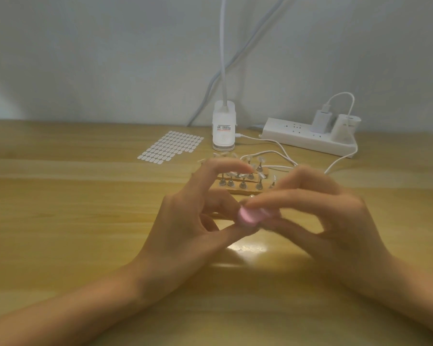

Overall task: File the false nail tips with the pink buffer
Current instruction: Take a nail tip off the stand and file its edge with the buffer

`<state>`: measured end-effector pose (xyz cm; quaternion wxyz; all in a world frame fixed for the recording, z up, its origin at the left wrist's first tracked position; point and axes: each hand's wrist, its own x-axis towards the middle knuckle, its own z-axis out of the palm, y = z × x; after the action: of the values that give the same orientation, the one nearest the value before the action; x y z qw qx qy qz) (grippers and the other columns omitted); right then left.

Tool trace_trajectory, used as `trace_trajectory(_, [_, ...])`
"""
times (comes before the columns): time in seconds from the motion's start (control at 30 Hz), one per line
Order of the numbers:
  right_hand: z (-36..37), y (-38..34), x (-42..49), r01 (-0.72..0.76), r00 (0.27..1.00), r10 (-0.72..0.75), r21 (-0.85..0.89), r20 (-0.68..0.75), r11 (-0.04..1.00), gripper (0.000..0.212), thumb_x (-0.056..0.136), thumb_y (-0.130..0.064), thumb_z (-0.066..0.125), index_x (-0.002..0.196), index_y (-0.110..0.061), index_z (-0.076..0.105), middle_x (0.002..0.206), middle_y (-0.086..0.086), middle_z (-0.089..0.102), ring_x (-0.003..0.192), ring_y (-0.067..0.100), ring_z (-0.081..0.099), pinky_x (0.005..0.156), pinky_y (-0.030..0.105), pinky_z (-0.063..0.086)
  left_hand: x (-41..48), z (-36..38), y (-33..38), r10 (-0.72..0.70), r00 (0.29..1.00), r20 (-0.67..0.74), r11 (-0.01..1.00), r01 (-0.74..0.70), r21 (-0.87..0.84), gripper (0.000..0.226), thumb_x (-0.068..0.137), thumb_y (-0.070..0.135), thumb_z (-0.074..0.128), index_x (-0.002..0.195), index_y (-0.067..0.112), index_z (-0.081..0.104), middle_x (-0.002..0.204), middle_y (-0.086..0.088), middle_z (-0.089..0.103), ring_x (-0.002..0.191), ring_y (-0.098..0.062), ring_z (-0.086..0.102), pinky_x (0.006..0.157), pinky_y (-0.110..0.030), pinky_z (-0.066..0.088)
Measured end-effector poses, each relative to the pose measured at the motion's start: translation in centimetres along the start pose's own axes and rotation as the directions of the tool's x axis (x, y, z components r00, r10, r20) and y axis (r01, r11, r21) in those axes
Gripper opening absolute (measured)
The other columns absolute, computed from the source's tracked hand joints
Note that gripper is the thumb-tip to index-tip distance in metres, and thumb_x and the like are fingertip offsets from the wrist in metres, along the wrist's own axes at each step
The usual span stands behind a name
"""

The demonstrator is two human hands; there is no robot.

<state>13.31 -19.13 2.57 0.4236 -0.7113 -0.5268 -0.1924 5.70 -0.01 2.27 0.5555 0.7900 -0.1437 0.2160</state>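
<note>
- The right hand (pixel 335 221) pinches the pink buffer (pixel 249 216) between finger and thumb, above the middle of the worktop (pixel 60 221), ready to rub.
- The left hand (pixel 185 221) meets the buffer with its thumb and a bent finger. It probably steadies one small tip there, but the blur hides it, so I cannot tell its grip.
- The nail tips (pixel 243 179) stand on little pegs just behind the hands, easy to reach.
- A sticker sheet (pixel 171 147), a lamp clip (pixel 223 131) and a power strip (pixel 305 136) sit near the back edge, out of the way.
</note>
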Motion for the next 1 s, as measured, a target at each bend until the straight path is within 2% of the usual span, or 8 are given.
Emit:
trace_trajectory(0.1, [-0.11,-0.05,-0.01,-0.041,0.999,0.041,0.022,-0.023,0.999,0.023,0.088,-0.025,0.070,0.110,-0.020,0.072,0.089,0.004,0.061,0.083,0.017,0.065,0.074,0.038,0.054,0.08,-0.09,0.05,-0.025,1.000,-0.012,0.999,0.025,-0.038,0.054,0.078,0.022,0.083,0.121,0.039,0.055,0.075,0.004,0.075,0.071,-0.014,0.074,0.050,-0.021,0.051])
trace_trajectory(0.2, [0.12,-0.13,0.01,-0.004,1.000,0.004,0.012,0.013,1.000,0.020,0.089,-0.025,0.073,0.108,-0.022,0.073,0.090,0.002,0.061,0.085,0.015,0.065,0.076,0.031,0.054,0.12,-0.20,0.04,-0.012,1.000,0.002,0.998,0.012,-0.054,0.049,0.082,0.030,0.080,0.123,0.038,0.054,0.076,0.003,0.075,0.071,-0.016,0.075,0.048,-0.024,0.052])
trace_trajectory(0.3, [0.02,0.01,0.15,-0.049,0.999,0.050,0.022,-0.018,0.999,0.021,0.088,-0.024,0.075,0.109,-0.020,0.073,0.088,0.005,0.061,0.082,0.015,0.064,0.074,0.035,0.054,0.09,-0.23,-0.12,-0.022,1.000,-0.002,0.999,0.022,-0.045,0.055,0.080,0.016,0.082,0.123,0.038,0.054,0.075,0.002,0.075,0.073,-0.019,0.076,0.051,-0.021,0.052])
trace_trajectory(0.43, [0.09,-0.10,0.07,0.003,1.000,-0.003,-0.001,0.021,1.000,0.021,0.089,-0.025,0.074,0.109,-0.023,0.072,0.090,0.001,0.060,0.085,0.011,0.063,0.078,0.024,0.052,0.07,-0.12,-0.06,0.016,1.000,0.007,1.000,-0.016,-0.011,0.049,0.083,0.025,0.079,0.124,0.036,0.054,0.075,0.007,0.075,0.070,-0.011,0.073,0.053,-0.020,0.052])
trace_trajectory(0.57, [-0.03,-0.09,0.14,-0.032,0.999,0.032,0.004,-0.009,0.999,0.022,0.088,-0.026,0.073,0.110,-0.022,0.072,0.089,0.003,0.060,0.083,0.014,0.063,0.074,0.033,0.053,0.04,-0.16,-0.10,0.006,1.000,-0.004,1.000,-0.006,-0.006,0.054,0.081,0.018,0.081,0.124,0.037,0.054,0.075,0.006,0.075,0.070,-0.016,0.074,0.054,-0.019,0.051])
trace_trajectory(0.77, [-0.03,-0.14,0.11,-0.031,1.000,0.031,-0.014,-0.006,0.999,0.021,0.088,-0.025,0.074,0.109,-0.022,0.073,0.088,0.001,0.059,0.083,0.011,0.062,0.075,0.029,0.052,0.11,-0.22,-0.21,0.006,1.000,-0.002,1.000,-0.006,-0.010,0.056,0.080,0.017,0.082,0.126,0.035,0.054,0.075,0.007,0.075,0.071,-0.012,0.074,0.054,-0.019,0.049])
trace_trajectory(0.87, [0.22,-0.36,-0.02,0.029,0.999,-0.028,-0.016,0.044,0.999,0.021,0.089,-0.025,0.073,0.110,-0.024,0.073,0.091,0.000,0.059,0.086,0.011,0.063,0.078,0.025,0.052,0.10,-0.13,-0.05,0.021,1.000,0.014,1.000,-0.020,-0.014,0.052,0.081,0.027,0.079,0.126,0.035,0.054,0.074,0.008,0.074,0.068,-0.009,0.071,0.055,-0.016,0.048])
trace_trajectory(1.0, [-0.11,-0.19,0.19,-0.028,1.000,0.028,-0.021,-0.003,0.999,0.021,0.088,-0.025,0.075,0.109,-0.021,0.073,0.088,0.004,0.060,0.083,0.013,0.062,0.075,0.029,0.052,0.10,-0.22,-0.11,-0.001,1.000,0.002,1.000,0.001,-0.024,0.055,0.080,0.020,0.082,0.125,0.036,0.054,0.075,0.004,0.075,0.070,-0.013,0.073,0.055,-0.017,0.049])
